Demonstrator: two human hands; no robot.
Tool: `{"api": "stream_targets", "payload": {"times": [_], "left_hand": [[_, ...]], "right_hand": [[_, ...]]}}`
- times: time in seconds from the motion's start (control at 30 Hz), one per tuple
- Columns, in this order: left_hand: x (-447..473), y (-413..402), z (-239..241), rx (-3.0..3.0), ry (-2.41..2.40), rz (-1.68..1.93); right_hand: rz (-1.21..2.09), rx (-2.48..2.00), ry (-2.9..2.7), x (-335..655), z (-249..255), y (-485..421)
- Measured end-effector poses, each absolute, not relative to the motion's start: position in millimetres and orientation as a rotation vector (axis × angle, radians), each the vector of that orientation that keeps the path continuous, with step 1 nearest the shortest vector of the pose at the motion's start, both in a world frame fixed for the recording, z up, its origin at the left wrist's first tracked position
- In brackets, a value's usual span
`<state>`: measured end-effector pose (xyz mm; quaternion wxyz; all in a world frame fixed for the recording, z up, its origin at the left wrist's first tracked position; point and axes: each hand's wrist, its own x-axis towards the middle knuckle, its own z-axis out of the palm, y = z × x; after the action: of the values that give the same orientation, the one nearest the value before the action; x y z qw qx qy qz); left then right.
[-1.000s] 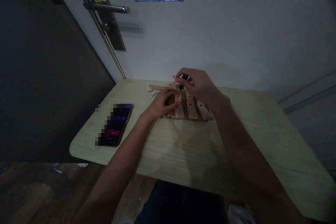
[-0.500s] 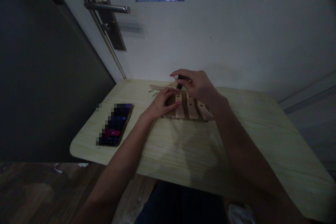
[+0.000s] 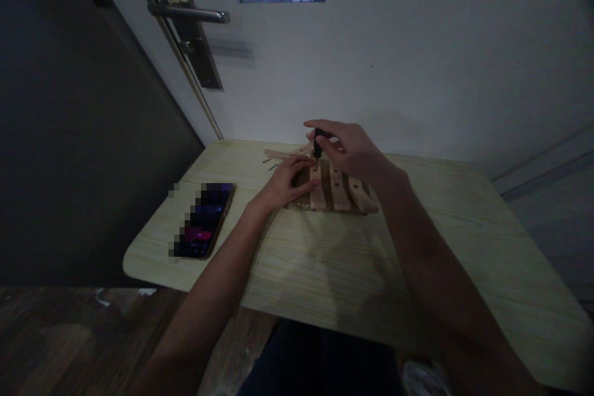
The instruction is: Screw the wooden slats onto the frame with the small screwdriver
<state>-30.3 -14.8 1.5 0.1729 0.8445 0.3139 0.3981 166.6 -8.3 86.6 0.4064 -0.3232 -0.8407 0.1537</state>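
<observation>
A small frame of wooden slats (image 3: 336,193) with holes lies on the pale wooden table (image 3: 325,260), near its far side. My left hand (image 3: 286,180) rests on the frame's left slat, fingers curled over it. My right hand (image 3: 349,150) hovers above the frame's far end and pinches a small black screwdriver (image 3: 318,142), held upright with its tip down on a slat. Loose thin wood pieces (image 3: 283,154) lie just beyond my left hand.
A phone (image 3: 204,220) with a lit screen lies at the table's left. Behind the table is a white wall; a door with a metal handle (image 3: 188,12) stands to the left. Dark floor shows below the near table edge.
My right hand has turned the black screwdriver from tilted to upright and lifted slightly. My left hand and the frame have stayed in place.
</observation>
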Motion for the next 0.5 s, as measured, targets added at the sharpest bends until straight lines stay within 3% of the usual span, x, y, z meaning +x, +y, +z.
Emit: {"api": "stream_targets", "payload": {"times": [0.5], "left_hand": [[-30.0, -15.9, 1.7, 2.385, 0.905, 1.132]], "right_hand": [[0.353, -0.91, -2.043, 171.0, 86.1, -0.8]]}}
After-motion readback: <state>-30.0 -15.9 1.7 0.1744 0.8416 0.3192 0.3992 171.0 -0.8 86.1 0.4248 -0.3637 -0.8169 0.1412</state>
